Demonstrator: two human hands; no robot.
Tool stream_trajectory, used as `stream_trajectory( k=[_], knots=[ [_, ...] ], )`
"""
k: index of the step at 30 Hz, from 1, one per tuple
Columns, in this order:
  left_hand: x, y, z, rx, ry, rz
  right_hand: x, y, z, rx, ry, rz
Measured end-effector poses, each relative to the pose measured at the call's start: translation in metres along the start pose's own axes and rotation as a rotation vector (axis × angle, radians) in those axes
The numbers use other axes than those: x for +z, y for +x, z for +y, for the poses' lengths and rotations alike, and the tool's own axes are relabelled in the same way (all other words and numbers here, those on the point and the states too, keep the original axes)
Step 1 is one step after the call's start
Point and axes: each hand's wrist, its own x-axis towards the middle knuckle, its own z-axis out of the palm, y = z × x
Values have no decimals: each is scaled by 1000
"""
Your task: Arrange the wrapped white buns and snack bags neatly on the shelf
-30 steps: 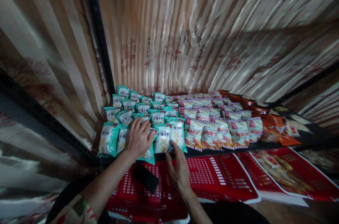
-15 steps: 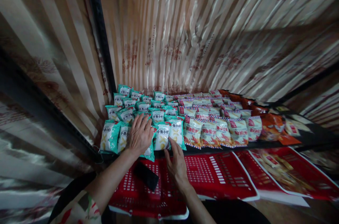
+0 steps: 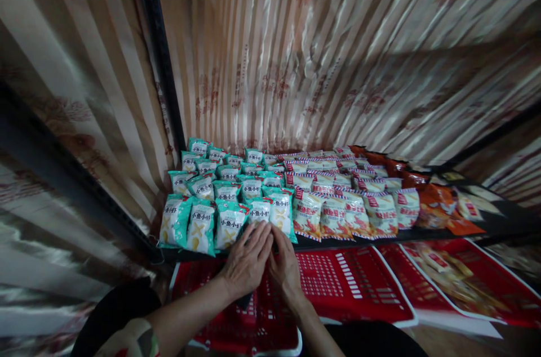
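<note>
Several rows of teal-and-white snack bags stand on the left part of a dark shelf. My left hand rests its stretched fingers on the lower front of one front-row snack bag, hiding the bag's bottom. Beside it, my right hand has its fingertips at the lower edges of that bag and its right neighbour. The two hands are close together, their fingertips nearly meeting. Neither appears to grip anything.
White bags with red labels and orange packets fill the shelf further right. Below hang red baskets, one holding packets. A dark object lies mostly behind my left hand. Metal posts and a striped curtain enclose the shelf.
My left hand has moved right and down, off a front snack bag that now stands upright in the row, to the neighbouring bag. My right hand has barely moved.
</note>
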Motion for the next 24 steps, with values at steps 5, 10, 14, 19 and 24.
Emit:
stream_trajectory(
  k=[5, 10, 14, 19, 24],
  knots=[
    [3, -6, -4, -25, 59, -66, -7, 5, -2, 7, -27, -4],
    [2, -5, -4, -26, 67, -78, -18, 39, -4, -60, -101, 71],
    [5, -5, -5, -19, 38, -72, -23, 86, -6, -102, -163, 56],
    [7, -7, -7, 11, 77, -58, -15, 137, -4, -154, -229, -109],
    [5, -7, -9, 33, 115, -68, -1, 163, -5, -160, -315, -276]
  ],
)
